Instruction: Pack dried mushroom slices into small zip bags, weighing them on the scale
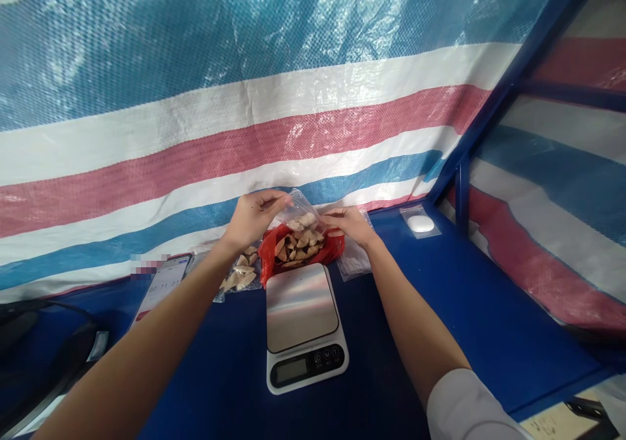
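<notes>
My left hand (258, 215) pinches the upper left edge of a clear plastic bag (302, 205), its fingers closed. Pale dried slices (302, 221) lie in the bottom of that bag. At its right side my right hand (348, 223) has its fingers closed on the bag's edge. Directly below, a red plastic bag (268, 255) lies spread wide, holding many brown and cream dried pieces (299, 248). In front of the red bag stands a kitchen scale (303, 309) with a bare metal plate. Its display looks blank.
Filled clear bags (240, 276) of pale pieces lie left of the red bag, beside a phone (163, 283). Flat clear bags (353, 261) lie under my right wrist. A small bag with a white oval object (420, 223) sits farther right on the blue table (415, 277). Striped sheeting (244, 127) hangs behind.
</notes>
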### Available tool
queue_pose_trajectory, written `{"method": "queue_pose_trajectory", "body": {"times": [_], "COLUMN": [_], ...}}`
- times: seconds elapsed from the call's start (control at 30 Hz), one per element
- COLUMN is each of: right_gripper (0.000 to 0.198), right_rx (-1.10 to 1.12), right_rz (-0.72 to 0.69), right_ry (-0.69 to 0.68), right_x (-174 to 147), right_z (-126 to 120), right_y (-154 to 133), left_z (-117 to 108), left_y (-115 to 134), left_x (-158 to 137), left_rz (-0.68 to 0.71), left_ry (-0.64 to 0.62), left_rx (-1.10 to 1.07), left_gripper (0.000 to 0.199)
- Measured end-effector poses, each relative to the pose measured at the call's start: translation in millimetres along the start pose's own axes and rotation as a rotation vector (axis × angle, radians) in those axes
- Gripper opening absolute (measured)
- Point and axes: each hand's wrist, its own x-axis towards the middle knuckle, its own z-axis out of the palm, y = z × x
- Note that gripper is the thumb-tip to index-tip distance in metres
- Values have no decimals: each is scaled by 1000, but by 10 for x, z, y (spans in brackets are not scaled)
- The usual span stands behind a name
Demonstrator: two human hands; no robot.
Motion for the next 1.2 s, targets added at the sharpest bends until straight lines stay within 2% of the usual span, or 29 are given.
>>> {"method": "queue_pose_trajectory", "body": {"times": [0.13, 0.3, 0.53, 0.7, 0.83, 1.03, 1.2], "right_gripper": [28, 28, 13, 11, 13, 19, 28], "right_rx": [29, 34, -89, -166, -177, -265, -197], "right_rz": [-44, -74, -93, -136, -168, -281, -247], "right_ry": [53, 50, 29, -20, -26, 66, 49], "right_x": [25, 42, 126, 178, 179, 131, 72], "right_z": [-32, -61, -20, 25, 32, 4, 34], "right_y": [-13, 7, 136, 219, 216, 134, 85], "left_z": [24, 54, 51, 5, -15, -34, -56], "left_y": [-20, -71, -161, -148, -128, -118, -118], "left_x": [-10, -7, -31, -31, -24, -32, -52], "left_rz": [14, 7, -2, -3, -1, -29, -58], "left_ry": [17, -19, -32, -16, 12, 45, 68], "left_rx": [-46, -49, 10, 22, 10, -36, -105], "left_gripper": [49, 46, 50, 55, 56, 53, 53]}}
